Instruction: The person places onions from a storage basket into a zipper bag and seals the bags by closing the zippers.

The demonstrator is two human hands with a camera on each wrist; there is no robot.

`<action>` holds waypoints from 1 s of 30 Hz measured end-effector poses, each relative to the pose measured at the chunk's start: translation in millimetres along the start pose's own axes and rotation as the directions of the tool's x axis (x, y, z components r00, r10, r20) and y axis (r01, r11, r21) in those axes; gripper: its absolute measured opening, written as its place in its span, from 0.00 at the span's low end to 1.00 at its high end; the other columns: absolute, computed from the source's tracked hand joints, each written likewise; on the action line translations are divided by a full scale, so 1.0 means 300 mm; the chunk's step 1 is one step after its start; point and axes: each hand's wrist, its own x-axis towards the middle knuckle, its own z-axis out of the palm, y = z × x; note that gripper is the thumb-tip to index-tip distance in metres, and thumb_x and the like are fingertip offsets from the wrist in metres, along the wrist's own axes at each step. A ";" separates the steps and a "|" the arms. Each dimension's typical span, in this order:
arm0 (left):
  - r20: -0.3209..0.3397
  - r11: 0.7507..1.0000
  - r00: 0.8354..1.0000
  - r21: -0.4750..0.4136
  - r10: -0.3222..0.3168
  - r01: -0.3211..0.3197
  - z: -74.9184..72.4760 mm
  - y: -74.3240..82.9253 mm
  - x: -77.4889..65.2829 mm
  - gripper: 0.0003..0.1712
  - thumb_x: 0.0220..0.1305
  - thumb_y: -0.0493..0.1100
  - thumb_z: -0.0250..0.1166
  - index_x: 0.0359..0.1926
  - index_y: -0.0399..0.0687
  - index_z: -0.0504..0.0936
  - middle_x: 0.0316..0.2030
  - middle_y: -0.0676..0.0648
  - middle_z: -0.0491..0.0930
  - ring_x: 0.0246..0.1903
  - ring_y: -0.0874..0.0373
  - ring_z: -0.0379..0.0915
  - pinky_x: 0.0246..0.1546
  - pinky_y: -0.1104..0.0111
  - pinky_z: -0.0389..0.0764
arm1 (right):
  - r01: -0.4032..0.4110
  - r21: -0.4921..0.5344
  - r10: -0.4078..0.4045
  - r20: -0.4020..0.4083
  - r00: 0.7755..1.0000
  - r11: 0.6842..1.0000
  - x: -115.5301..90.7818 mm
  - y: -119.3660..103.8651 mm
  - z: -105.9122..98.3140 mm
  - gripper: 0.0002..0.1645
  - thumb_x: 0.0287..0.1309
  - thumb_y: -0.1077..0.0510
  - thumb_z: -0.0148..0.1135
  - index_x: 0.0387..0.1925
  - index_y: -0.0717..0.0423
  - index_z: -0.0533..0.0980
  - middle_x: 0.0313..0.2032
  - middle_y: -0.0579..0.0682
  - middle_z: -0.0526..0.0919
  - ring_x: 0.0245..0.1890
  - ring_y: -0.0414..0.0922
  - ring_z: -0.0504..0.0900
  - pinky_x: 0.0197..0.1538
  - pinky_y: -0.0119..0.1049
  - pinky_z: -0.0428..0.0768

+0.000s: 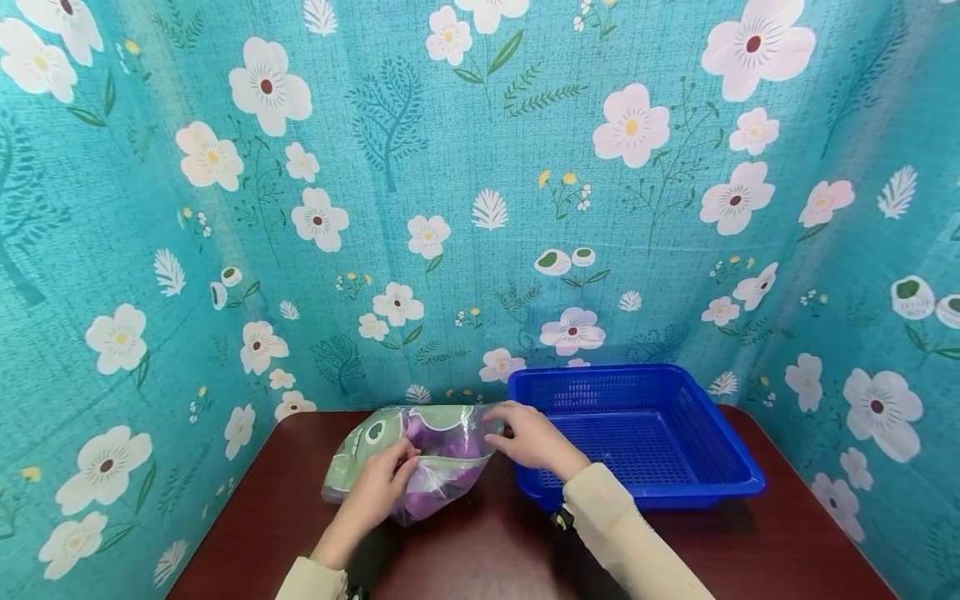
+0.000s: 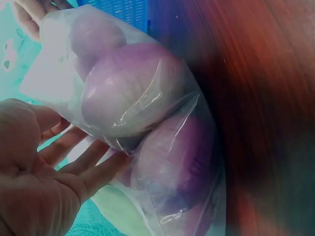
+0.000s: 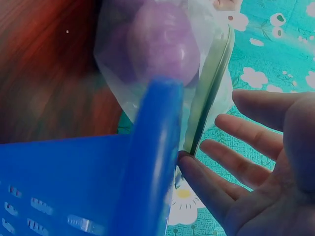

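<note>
A clear zip bag (image 1: 438, 500) with a green printed part and a cartoon eye lies on the table, its mouth gaping upward. Inside it are several rounded purple things (image 2: 133, 88) that look like onions, blurred by the plastic. My left hand (image 1: 378, 483) is at the near side of the mouth; in the left wrist view its fingers reach to the bag's edge, loosely bent. At the bag's right end is my right hand (image 1: 532, 437), its fingers spread and a fingertip touching the corner of the green zip strip (image 3: 211, 88).
A blue perforated plastic basket (image 1: 641, 500) stands on the right of the dark red wooden table (image 1: 480, 558), close beside my right hand. Teal flowered cloth (image 1: 465, 275) hangs at the back and on both sides.
</note>
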 end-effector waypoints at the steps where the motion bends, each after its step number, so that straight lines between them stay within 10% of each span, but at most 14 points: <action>1: -0.003 1.000 1.000 0.003 -0.008 0.008 -0.001 -0.008 0.002 0.10 0.69 0.36 0.67 0.33 0.55 0.76 0.31 0.58 0.78 0.32 0.64 0.71 0.38 0.68 0.76 | 0.001 0.000 -0.001 0.002 1.000 1.000 -0.001 -0.003 0.004 0.19 0.69 0.56 0.64 0.58 0.56 0.81 0.57 0.55 0.83 0.53 0.54 0.83 0.56 0.52 0.81; 17: -0.119 0.995 0.991 0.077 -0.058 0.068 -0.020 -0.068 0.024 0.09 0.69 0.36 0.67 0.34 0.51 0.76 0.27 0.54 0.74 0.28 0.61 0.67 0.33 0.66 0.71 | 0.044 -0.102 -0.037 0.074 0.997 0.994 0.000 -0.096 0.120 0.27 0.73 0.51 0.60 0.68 0.56 0.75 0.67 0.58 0.78 0.69 0.57 0.75 0.70 0.55 0.72; 25: 0.102 0.993 0.995 -0.113 -0.012 0.023 -0.054 -0.016 -0.004 0.03 0.68 0.43 0.69 0.40 0.55 0.83 0.33 0.57 0.81 0.32 0.63 0.73 0.38 0.67 0.77 | -0.033 -0.139 0.043 0.068 0.997 0.990 -0.001 -0.103 0.171 0.26 0.76 0.51 0.53 0.67 0.61 0.75 0.67 0.61 0.78 0.69 0.59 0.76 0.70 0.56 0.72; 30: 0.236 0.990 0.962 -0.011 0.138 -0.139 -0.068 0.026 -0.041 0.21 0.69 0.54 0.67 0.56 0.48 0.85 0.52 0.46 0.86 0.55 0.47 0.81 0.58 0.49 0.79 | -0.017 -0.261 0.027 0.035 0.999 0.965 -0.001 -0.104 0.177 0.24 0.76 0.51 0.53 0.64 0.58 0.78 0.64 0.58 0.81 0.67 0.58 0.76 0.69 0.54 0.73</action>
